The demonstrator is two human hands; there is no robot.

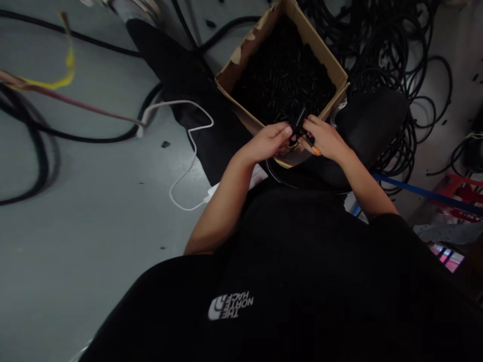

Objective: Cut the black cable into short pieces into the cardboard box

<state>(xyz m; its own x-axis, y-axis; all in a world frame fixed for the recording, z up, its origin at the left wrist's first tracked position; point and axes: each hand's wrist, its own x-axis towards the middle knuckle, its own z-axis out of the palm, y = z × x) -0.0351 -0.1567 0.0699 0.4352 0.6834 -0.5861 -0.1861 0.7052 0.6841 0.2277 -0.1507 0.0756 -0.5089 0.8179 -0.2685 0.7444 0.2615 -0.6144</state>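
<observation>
My left hand (269, 141) is closed, thumb pressed down, at the near edge of an open cardboard box (249, 116). A short black ribbed tube (301, 118) sticks up between my two hands, its lower end hidden by fingers; the left fingertips appear to grip it. Close beside it, my right hand (326, 137) is closed around a small dark tool with an orange end (316, 150); its kind is unclear. Many short black tube pieces (285, 75) fill the box, which stands between my legs.
Coils of black tubing (396, 50) lie on the floor at the right. A white cable (192, 146) runs over my left leg. Black hose (41, 161) and a yellow strip (70, 65) are at left. A red plastic item (460, 193) stands at far right.
</observation>
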